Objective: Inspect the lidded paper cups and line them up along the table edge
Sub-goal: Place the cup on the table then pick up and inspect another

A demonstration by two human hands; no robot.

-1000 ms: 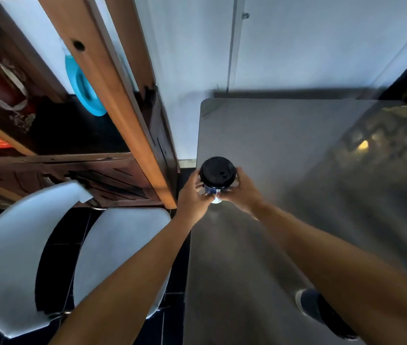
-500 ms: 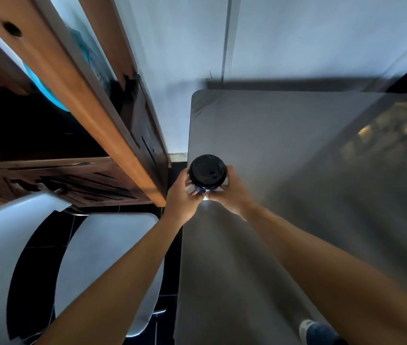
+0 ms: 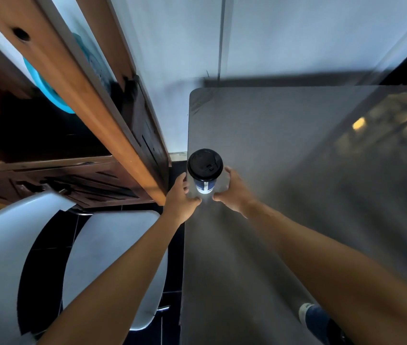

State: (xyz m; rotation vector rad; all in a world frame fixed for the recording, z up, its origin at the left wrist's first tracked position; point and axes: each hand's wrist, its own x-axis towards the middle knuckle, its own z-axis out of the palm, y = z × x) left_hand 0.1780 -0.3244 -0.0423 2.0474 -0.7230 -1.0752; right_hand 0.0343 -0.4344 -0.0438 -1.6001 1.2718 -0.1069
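Second cup (image 3: 315, 322) lies near, half hidden under the right arm. Further out, both hands have just let go: left hand (image 3: 181, 197) and right hand (image 3: 233, 192) fingers spread beside the black-lidded blue cup (image 3: 204, 170), now standing at the table (image 3: 272, 145) left edge. One placed, I'd say.

You are in what looks like a small café or eating room. A grey bench (image 3: 284, 150) stands with its far end near a pale painted wall (image 3: 297, 33), and two white moulded chairs (image 3: 102, 257) sit beside it on a dark tiled floor (image 3: 172, 277). To your left, wooden shelving (image 3: 78, 78) holds a turquoise plate (image 3: 45, 85) and dim clutter. A takeaway paper cup (image 3: 204, 170) with a black lid suits a drinks counter. The bench's glossy top mirrors warm lamps.
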